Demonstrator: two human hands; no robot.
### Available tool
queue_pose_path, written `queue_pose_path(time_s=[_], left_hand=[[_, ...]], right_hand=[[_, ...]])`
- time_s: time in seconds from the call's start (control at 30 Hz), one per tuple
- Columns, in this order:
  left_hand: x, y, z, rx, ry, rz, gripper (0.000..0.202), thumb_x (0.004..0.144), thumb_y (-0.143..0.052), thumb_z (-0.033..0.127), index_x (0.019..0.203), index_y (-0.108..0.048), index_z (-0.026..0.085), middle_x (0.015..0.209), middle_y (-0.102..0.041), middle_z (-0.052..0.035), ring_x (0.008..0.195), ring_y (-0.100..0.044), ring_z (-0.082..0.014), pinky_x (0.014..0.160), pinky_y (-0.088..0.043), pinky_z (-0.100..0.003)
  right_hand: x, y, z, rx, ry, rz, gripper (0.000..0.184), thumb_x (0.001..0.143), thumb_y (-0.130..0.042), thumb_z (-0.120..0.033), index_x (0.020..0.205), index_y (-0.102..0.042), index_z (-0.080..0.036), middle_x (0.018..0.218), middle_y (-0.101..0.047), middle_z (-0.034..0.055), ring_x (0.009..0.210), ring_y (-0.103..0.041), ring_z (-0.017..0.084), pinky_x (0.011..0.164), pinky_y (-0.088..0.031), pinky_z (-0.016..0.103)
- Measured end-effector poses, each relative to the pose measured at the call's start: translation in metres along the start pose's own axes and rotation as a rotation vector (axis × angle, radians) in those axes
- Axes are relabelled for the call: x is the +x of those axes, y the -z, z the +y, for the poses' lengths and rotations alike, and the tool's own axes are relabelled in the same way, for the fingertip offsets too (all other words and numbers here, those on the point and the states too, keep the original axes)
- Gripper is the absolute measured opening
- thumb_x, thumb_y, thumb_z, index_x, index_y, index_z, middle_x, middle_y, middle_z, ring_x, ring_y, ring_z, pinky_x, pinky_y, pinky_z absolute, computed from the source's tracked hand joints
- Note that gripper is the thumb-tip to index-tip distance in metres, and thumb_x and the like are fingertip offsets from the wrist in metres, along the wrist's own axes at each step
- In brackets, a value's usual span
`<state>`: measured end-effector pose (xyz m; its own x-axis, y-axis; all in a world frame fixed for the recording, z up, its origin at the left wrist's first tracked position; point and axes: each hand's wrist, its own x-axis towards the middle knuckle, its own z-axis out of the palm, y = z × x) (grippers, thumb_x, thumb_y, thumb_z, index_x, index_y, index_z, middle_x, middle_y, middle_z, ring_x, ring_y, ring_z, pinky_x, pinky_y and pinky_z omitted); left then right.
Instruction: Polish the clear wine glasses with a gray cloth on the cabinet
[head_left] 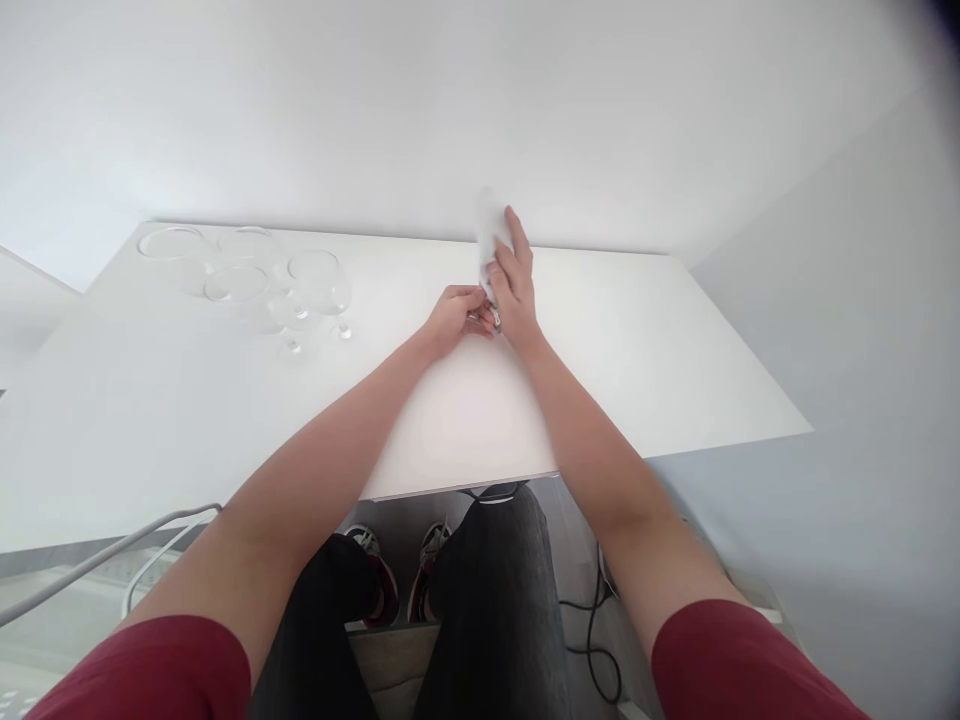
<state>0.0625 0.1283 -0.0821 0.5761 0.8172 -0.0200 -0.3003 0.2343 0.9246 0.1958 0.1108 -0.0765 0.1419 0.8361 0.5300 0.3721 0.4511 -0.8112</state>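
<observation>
Both my arms reach over a white table [637,360]. My right hand [517,285] is wrapped round a clear glass [489,235] with a whitish cloth or haze about it, held tilted above the tabletop near the far edge. Against its lower end, my left hand [454,318] is closed in a pinch on the glass's stem or base, which is hard to make out. The two hands touch each other.
Several clear wine glasses [319,285] stand on the table's far left. A white wall runs behind the table. Below the near edge are my dark trousers, shoes [375,575] and black cables [592,640] on the floor. A grey tube frame [112,555] sits lower left.
</observation>
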Motion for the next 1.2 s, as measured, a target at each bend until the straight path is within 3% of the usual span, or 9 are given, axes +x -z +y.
queue_pose_path(time_s=[0.1, 0.27, 0.4, 0.5, 0.63, 0.73, 0.93, 1.07, 1.2], left_hand=[[-0.002, -0.001, -0.002, 0.099, 0.0, -0.042, 0.038, 0.093, -0.076, 0.04, 0.067, -0.064, 0.015, 0.059, -0.068, -0.0069, 0.05, -0.066, -0.0162, 0.051, -0.057, -0.028], [-0.004, 0.0, 0.0, 0.169, 0.001, -0.087, 0.048, 0.086, -0.082, 0.056, 0.065, -0.065, 0.016, 0.056, -0.068, -0.008, 0.046, -0.065, -0.0172, 0.044, -0.053, -0.027], [-0.004, 0.003, 0.001, 0.129, -0.002, -0.147, 0.049, 0.086, -0.082, 0.053, 0.061, -0.063, 0.016, 0.054, -0.066, -0.007, 0.045, -0.062, -0.0157, 0.044, -0.051, -0.027], [-0.001, 0.006, 0.0, 0.045, 0.009, -0.174, 0.041, 0.089, -0.078, 0.045, 0.064, -0.065, 0.016, 0.055, -0.065, -0.0054, 0.045, -0.062, -0.0155, 0.045, -0.052, -0.027], [0.006, 0.008, -0.001, -0.09, -0.053, -0.062, 0.037, 0.097, -0.068, 0.038, 0.068, -0.066, 0.016, 0.057, -0.065, -0.0028, 0.048, -0.062, -0.0139, 0.052, -0.057, -0.027], [0.007, 0.009, 0.002, -0.205, -0.051, 0.015, 0.039, 0.101, -0.066, 0.04, 0.071, -0.066, 0.016, 0.06, -0.065, -0.0013, 0.05, -0.062, -0.0112, 0.054, -0.058, -0.024], [0.0, 0.012, 0.011, -0.384, 0.266, -0.067, 0.034, 0.096, -0.077, 0.044, 0.078, -0.067, 0.017, 0.062, -0.06, -0.0008, 0.047, -0.058, -0.008, 0.038, -0.044, -0.016], [-0.001, 0.013, 0.012, -0.427, 0.314, -0.157, 0.03, 0.097, -0.075, 0.039, 0.08, -0.068, 0.015, 0.064, -0.063, -0.0022, 0.049, -0.059, -0.008, 0.039, -0.047, -0.015], [0.002, 0.011, 0.008, -0.336, 0.178, -0.043, 0.028, 0.099, -0.073, 0.038, 0.081, -0.067, 0.018, 0.062, -0.062, 0.0, 0.05, -0.061, -0.0098, 0.043, -0.051, -0.018]], right_hand=[[0.004, 0.009, 0.003, -0.212, 0.24, 0.13, 0.039, 0.102, -0.053, -0.059, 0.11, -0.073, -0.026, 0.135, -0.065, 0.011, 0.136, -0.057, 0.031, 0.118, -0.045, 0.054], [0.006, 0.009, 0.015, -0.049, 0.052, 0.266, 0.05, 0.103, -0.049, -0.066, 0.104, -0.069, -0.02, 0.105, -0.068, 0.009, 0.11, -0.068, 0.029, 0.099, -0.058, 0.046], [0.01, 0.008, 0.024, 0.234, -0.158, 0.196, 0.068, 0.097, -0.04, -0.086, 0.102, -0.066, -0.023, 0.093, -0.067, 0.007, 0.093, -0.071, 0.027, 0.075, -0.062, 0.04], [0.012, 0.007, 0.026, 0.476, -0.34, 0.08, 0.086, 0.087, -0.03, -0.1, 0.095, -0.066, -0.022, 0.08, -0.066, 0.0078, 0.074, -0.069, 0.026, 0.054, -0.057, 0.037], [0.007, -0.004, 0.023, 0.596, -0.428, -0.147, 0.097, 0.08, -0.032, -0.106, 0.104, -0.071, -0.02, 0.066, -0.061, 0.0034, 0.051, -0.058, 0.019, 0.041, -0.047, 0.033], [0.0, -0.012, 0.016, 0.566, -0.408, -0.195, 0.086, 0.084, -0.048, -0.098, 0.119, -0.069, -0.022, 0.063, -0.057, -0.0017, 0.052, -0.059, 0.017, 0.045, -0.05, 0.029], [-0.005, -0.003, 0.002, 0.581, -0.317, -0.072, 0.076, 0.081, -0.081, -0.074, 0.139, -0.053, -0.034, 0.082, -0.071, -0.0034, 0.065, -0.07, 0.017, 0.056, -0.06, 0.029], [-0.002, 0.001, -0.004, 0.617, -0.327, -0.095, 0.068, 0.083, -0.072, -0.081, 0.125, -0.063, -0.028, 0.113, -0.078, 0.0069, 0.08, -0.075, 0.021, 0.063, -0.065, 0.035], [-0.001, -0.003, -0.004, 0.648, -0.351, -0.192, 0.071, 0.082, -0.066, -0.088, 0.108, -0.07, -0.022, 0.111, -0.078, 0.0108, 0.086, -0.076, 0.024, 0.063, -0.066, 0.036]])
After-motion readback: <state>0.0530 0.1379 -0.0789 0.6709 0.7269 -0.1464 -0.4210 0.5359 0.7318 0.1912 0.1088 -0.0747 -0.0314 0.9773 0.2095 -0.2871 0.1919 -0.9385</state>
